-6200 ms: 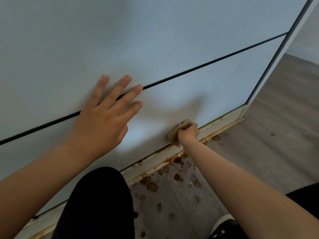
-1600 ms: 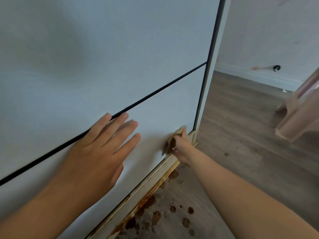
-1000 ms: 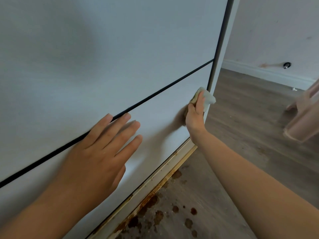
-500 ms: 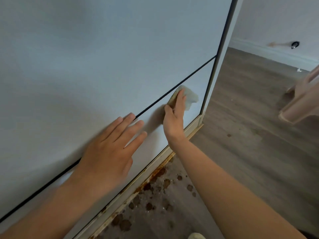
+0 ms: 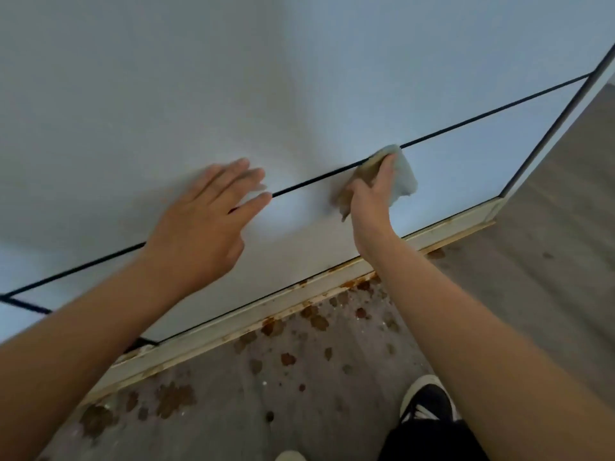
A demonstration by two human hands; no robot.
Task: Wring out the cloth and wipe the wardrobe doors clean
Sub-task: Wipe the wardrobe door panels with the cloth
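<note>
The pale wardrobe door [image 5: 332, 78] fills the upper view, crossed by a thin dark seam [image 5: 482, 113]. My right hand [image 5: 371, 201] presses a pale, partly brown-stained cloth [image 5: 404, 181] flat against the door right at that seam, with its fingers stretched up over the cloth. My left hand [image 5: 203, 224] lies flat on the door to the left, fingers spread, its fingertips at the seam. Most of the cloth is hidden under my right hand.
A cream plinth [image 5: 266, 314] with rusty brown marks runs under the door. Brown stains [image 5: 319, 322] dot the grey wooden floor in front of it. My black and white shoe [image 5: 426, 400] stands at the lower right. The wardrobe's right edge [image 5: 545, 134] meets open floor.
My right hand has slid the cloth left along the seam, away from the wardrobe's right edge. The view has swung left and down. My left hand stays flat on the door.
</note>
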